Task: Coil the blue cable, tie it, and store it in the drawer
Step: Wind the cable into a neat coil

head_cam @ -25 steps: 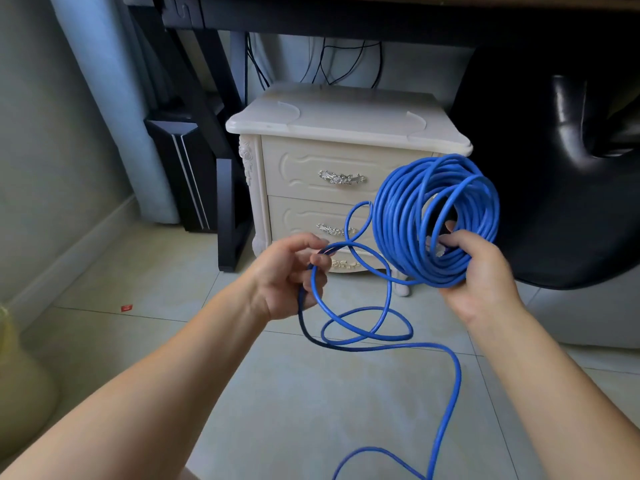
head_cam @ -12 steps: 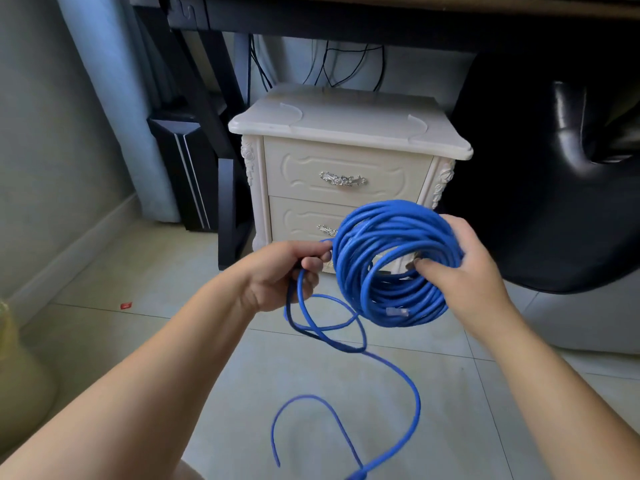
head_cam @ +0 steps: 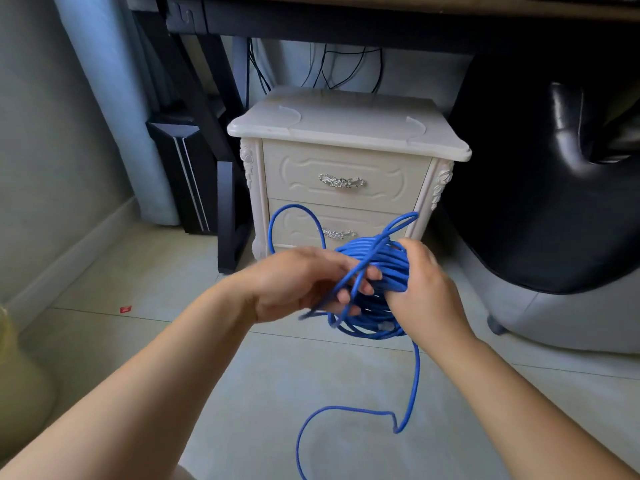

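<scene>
The blue cable (head_cam: 384,268) is wound into a thick coil held in front of the cream nightstand (head_cam: 346,133). My right hand (head_cam: 424,289) grips the coil's right side. My left hand (head_cam: 298,282) holds a loose strand against the coil's left side, fingers curled round it. One loop of cable arcs up over my left hand, and a free tail hangs down and curls on the floor. The upper drawer (head_cam: 304,174) and the lower drawer (head_cam: 294,223) are both closed, each with a silver handle.
A black desk frame (head_cam: 214,133) and a dark computer case (head_cam: 180,174) stand left of the nightstand. A black chair (head_cam: 554,202) fills the right side. A yellowish container (head_cam: 17,393) sits at the left edge. The floor is pale tile.
The coil has dropped lower and tilted flatter. My left hand has moved right to meet the coil, bringing a strand onto it. More of the tail has been drawn up off the floor.
</scene>
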A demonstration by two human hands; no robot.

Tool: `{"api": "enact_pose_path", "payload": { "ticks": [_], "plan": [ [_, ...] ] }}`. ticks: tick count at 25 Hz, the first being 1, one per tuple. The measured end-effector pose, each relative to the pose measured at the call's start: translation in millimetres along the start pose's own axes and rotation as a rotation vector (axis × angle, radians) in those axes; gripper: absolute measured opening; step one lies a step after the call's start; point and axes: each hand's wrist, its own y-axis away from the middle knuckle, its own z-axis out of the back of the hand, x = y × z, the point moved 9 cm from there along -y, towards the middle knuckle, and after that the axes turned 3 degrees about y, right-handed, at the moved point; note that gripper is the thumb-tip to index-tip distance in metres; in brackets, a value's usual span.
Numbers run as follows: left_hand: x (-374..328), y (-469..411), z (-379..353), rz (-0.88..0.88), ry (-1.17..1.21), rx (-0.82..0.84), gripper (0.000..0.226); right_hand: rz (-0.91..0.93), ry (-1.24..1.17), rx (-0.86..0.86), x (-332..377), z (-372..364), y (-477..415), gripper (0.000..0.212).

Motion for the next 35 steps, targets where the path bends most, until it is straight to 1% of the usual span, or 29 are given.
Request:
{"api": "enact_pose_path", "payload": {
  "ticks": [2,4,5,7,10,12,14,16,18,19,21,23,25,26,27,28,29,30,31,32,33,35],
  "plan": [
    [14.9,-0.4,-14.0,0.016,-0.172,0.043,0.037,-0.087,-0.085,-0.042,-8.0,0.2,-0.1,0.053],
    [36.1,-4.8,-23.3,0.066,-0.207,0.028,0.04,-0.159,-0.241,-0.108,-14.8,4.0,0.5,0.052],
    [44.6,-8.0,-23.8,0.089,-0.168,-0.01,0.042,-0.184,-0.322,-0.145,-16.6,7.7,0.2,0.049],
    [53.2,-13.0,-17.8,0.141,-0.002,-0.078,0.043,-0.224,-0.443,-0.196,-21.4,11.6,-0.5,0.045],
    [54.5,-15.9,-7.7,0.214,0.228,-0.127,0.04,-0.334,-0.604,-0.242,-35.3,9.5,-0.5,0.04],
    [58.3,-15.5,-4.3,0.25,0.259,-0.195,0.033,-0.386,-0.732,-0.26,-40.8,6.7,1.5,0.037],
    [61.4,-15.5,-2.8,0.27,0.168,-0.248,0.03,-0.408,-0.826,-0.265,-42.8,6.8,2.3,0.035],
    [62.5,-17.1,-2.7,0.274,0.096,-0.256,0.032,-0.44,-0.865,-0.254,-46.6,5.2,2.6,0.035],
    [64.1,-18.7,-4.3,0.281,0.101,-0.243,0.035,-0.501,-0.946,-0.229,-53.0,-2.0,3.0,0.031],
    [64.5,-20.1,-6.5,0.286,0.123,-0.231,0.035,-0.56,-0.989,-0.205,-58.9,-8.9,3.4,0.026],
    [65.8,-22.1,-8.1,0.294,0.137,-0.216,0.032,-0.707,-1.096,-0.089,-60.4,-25.0,8.5,0.015],
    [65.1,-21.8,-4.2,0.308,0.049,-0.217,0.025,-0.753,-1.135,0.005,-55.4,-29.7,10.6,0.006],
    [63.2,-21.1,7.0,0.312,-0.116,-0.259,0.019,-0.726,-1.127,0.011,-54.6,-22.6,6.7,0.016],
    [59.5,-21.0,12.3,0.296,-0.146,-0.289,0.021,-0.708,-1.153,0.013,-54.0,-18.8,4.5,0.019],
    [52.9,-20.8,16.7,0.253,-0.11,-0.326,0.024,-0.691,-1.18,0.03,-52.8,-17.3,3.4,0.019],
    [46.2,-21.4,22.1,0.196,0.02,-0.364,0.028,-0.679,-1.178,0.057,-51.3,-16.7,3.0,0.016],
    [39.1,-22.9,25.0,0.133,0.203,-0.374,0.033,-0.678,-1.147,0.07,-54.0,-18.4,1.7,0.009],
    [29.3,-23.6,24.4,0.058,0.349,-0.341,0.04,-0.69,-1.098,0.07,-57.7,-19.5,1.6,0.008],
    [18.3,-23.6,22.8,-0.018,0.394,-0.281,0.048,-0.687,-1.048,0.063,-59.8,-20.4,0.3,0.013],
    [10.0,-24.0,21.8,-0.079,0.314,-0.223,0.057,-0.659,-1.014,0.054,-58.1,-18.7,-1.5,0.017],
    [5.0,-24.1,20.4,-0.122,0.159,-0.191,0.068,-0.606,-0.981,0.057,-53.7,-17.4,-4.4,0.019],
    [-1.9,-21.3,14.5,-0.172,-0.123,-0.192,0.091,-0.479,-0.851,0.118,-40.8,-16.1,-7.5,0.026]
  ]
}}
